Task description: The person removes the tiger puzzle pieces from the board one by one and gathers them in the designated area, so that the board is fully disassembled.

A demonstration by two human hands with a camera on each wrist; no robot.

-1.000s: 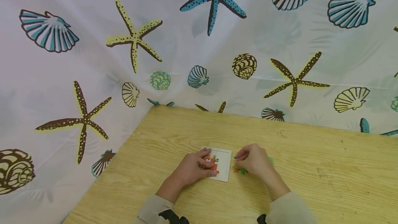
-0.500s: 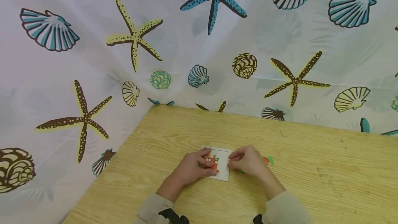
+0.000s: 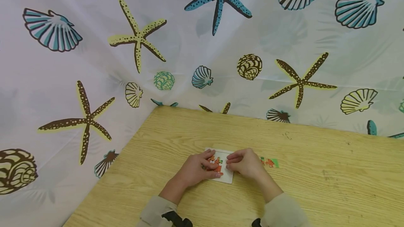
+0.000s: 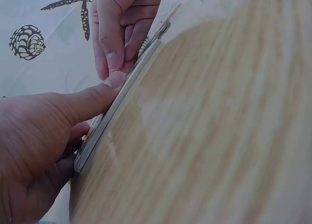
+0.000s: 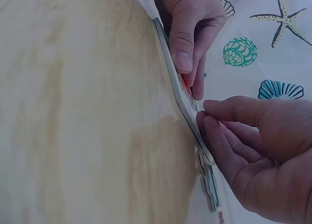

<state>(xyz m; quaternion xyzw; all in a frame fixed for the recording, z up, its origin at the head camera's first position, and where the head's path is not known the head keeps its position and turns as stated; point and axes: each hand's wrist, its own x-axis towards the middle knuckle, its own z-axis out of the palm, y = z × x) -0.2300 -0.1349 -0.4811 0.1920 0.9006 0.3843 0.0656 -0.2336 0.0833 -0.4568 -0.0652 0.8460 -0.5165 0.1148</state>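
A small white puzzle board [image 3: 228,177] lies on the table, with orange and green puzzle pieces [image 3: 219,168] in its left part forming an animal picture. My left hand [image 3: 196,171] rests across the board's left side, fingers spread over the pieces; its thumb lies along the near edge in the left wrist view. Over the board's right part, my right hand [image 3: 247,164] pinches a puzzle piece between thumb and fingertips. The fingers hide most of that piece. Loose orange-green pieces [image 3: 270,163] lie just right of the right hand, also seen beside the board [image 5: 170,68] in the right wrist view.
The wood-grain table [image 3: 315,178] extends around the board. A white curtain [image 3: 176,45] printed with starfish and shells hangs behind it and along its left side.
My right hand has moved left from the loose pieces to over the board's right part, carrying a small piece. More loose pieces are uncovered. My left hand has stayed in place.
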